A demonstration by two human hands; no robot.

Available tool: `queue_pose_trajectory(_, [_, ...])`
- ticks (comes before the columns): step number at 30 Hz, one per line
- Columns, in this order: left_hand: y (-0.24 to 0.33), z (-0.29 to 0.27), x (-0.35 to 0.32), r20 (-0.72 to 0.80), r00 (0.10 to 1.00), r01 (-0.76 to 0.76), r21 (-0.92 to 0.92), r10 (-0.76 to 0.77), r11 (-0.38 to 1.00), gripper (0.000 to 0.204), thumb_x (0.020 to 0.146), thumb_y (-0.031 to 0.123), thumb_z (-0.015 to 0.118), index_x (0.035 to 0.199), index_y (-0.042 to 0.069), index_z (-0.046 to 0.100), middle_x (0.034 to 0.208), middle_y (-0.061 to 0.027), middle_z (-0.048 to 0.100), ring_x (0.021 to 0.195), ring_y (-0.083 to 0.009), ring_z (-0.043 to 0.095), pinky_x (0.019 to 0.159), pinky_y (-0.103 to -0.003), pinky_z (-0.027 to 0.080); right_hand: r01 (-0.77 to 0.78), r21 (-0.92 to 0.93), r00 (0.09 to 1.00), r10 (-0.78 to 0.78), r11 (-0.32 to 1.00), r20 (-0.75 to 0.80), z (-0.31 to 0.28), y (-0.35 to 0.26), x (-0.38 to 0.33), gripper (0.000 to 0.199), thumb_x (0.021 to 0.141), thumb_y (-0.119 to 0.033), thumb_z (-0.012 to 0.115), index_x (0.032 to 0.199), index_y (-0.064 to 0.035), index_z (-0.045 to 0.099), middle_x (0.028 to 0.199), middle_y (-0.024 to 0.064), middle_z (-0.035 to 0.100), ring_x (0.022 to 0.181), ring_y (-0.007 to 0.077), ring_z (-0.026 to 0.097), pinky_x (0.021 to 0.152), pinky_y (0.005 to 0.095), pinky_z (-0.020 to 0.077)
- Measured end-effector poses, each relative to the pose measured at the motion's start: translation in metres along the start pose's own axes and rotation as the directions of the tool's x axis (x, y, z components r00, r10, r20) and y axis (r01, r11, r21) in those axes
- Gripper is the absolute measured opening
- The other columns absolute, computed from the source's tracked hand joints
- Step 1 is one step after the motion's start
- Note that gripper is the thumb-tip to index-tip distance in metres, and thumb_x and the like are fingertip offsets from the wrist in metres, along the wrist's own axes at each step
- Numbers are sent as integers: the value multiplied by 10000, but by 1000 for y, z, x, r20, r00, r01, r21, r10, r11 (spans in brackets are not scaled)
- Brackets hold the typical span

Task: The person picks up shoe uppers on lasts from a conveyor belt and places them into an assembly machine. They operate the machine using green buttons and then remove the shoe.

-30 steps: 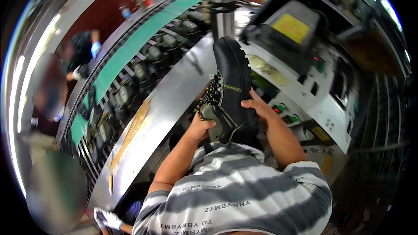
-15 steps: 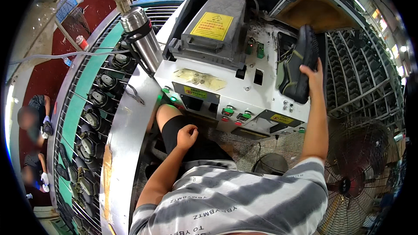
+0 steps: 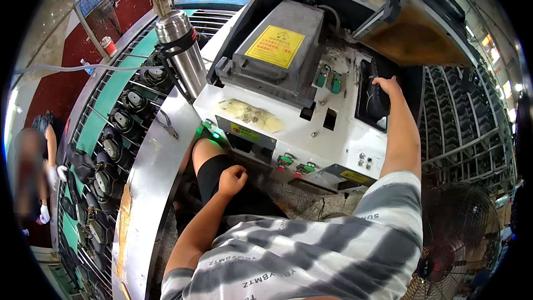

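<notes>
A black shoe sits down in the dark recess on the right of the white machine. My right hand is closed on its upper edge, the fingers partly hidden behind it. Above the recess, a hinged lid with a brown inner face stands raised. My left hand rests on my thigh in black shorts, its fingers curled and nothing visible in them.
A steel thermos stands by the machine's left corner, with pliers on the metal ledge. Shoes line a green conveyor at left, where a co-worker wears white gloves. At right are a dark rack and a large fan.
My right hand has lowered the shoe from above the machine top into the recess. The left hand stays on my thigh. A person now shows behind the machine, and my view has shifted slightly.
</notes>
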State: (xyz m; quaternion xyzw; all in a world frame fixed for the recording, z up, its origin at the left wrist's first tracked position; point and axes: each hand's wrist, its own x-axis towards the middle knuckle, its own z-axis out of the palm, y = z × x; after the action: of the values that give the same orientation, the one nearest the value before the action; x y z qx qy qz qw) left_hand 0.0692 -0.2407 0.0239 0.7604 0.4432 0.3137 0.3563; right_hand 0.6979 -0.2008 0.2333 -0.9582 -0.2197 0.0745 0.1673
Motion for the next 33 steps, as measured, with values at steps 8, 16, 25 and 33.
queue_pose_trajectory(8, [15,8,7,85,996,17,102,-25,995,158,747,185,643,821,53,687,771,-125,672,710,-302,659,643,-377,525,277,-100,924,-293,956,-246,-2,41,-74,708,891,-560,486,1340,-13,485,1317,232,522,1230,400,483,1046,447,371])
queue_pose_trajectory(16, [48,74,2,677,725,-139,-41,130,989,231,792,284,602,865,85,694,815,-158,674,785,-359,647,704,-443,506,275,847,666,546,454,-509,91,212,-315,146,895,-147,538,866,-9,502,809,59,509,694,168,458,680,328,420])
queue_pose_trajectory(25, [88,111,40,565,786,-230,-108,250,967,219,882,223,543,942,51,665,891,-169,672,847,-364,639,753,-432,496,-284,953,873,383,-107,304,116,264,-333,169,908,-202,501,764,-125,456,679,-1,389,606,140,369,570,325,330])
queue_pose_trajectory(33, [-60,-85,-13,-186,958,191,-146,-217,971,223,890,184,549,917,17,694,825,-140,703,753,-242,680,720,-350,532,291,848,846,-534,444,-11,215,76,-438,83,813,-51,647,811,-18,571,752,12,556,677,86,500,632,247,430])
